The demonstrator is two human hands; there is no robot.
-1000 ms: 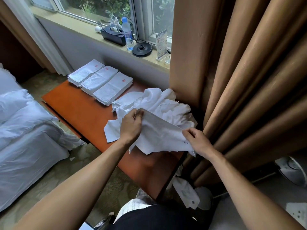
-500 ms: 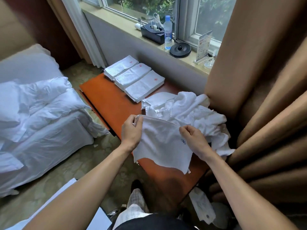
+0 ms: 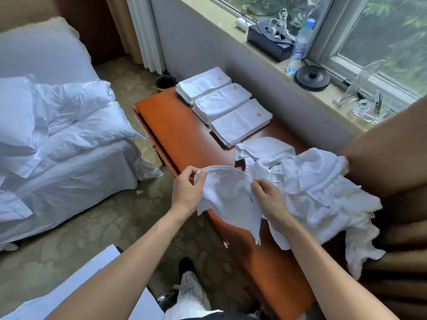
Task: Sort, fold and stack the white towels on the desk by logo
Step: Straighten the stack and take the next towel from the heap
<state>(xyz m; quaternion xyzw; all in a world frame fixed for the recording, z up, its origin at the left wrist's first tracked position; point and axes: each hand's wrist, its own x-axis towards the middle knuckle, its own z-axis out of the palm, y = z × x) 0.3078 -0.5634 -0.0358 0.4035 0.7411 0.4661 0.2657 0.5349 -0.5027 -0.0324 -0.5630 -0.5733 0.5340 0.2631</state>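
Note:
I hold one white towel [image 3: 228,199] above the near edge of the orange desk [image 3: 182,132]. My left hand [image 3: 186,192] pinches its upper left edge and my right hand [image 3: 269,199] grips its right side, next to a small dark blue logo. The towel's top edge arches between my hands. A loose pile of unfolded white towels [image 3: 318,195] lies on the desk to the right, spilling over the edge. Three stacks of folded towels with red logos [image 3: 240,123] [image 3: 221,102] [image 3: 203,84] sit in a row at the far end.
A bed with white linen [image 3: 62,139] stands to the left across a strip of carpet. Brown curtains [image 3: 392,158] hang at the right. The windowsill [image 3: 231,26] holds a black box, a water bottle [image 3: 300,47] and a black round base. A small dark bin [image 3: 165,82] stands beyond the desk.
My view has swung to the left. My hands have drawn closer together on the towel, lifting it off the pile, and its top edge now bows upward.

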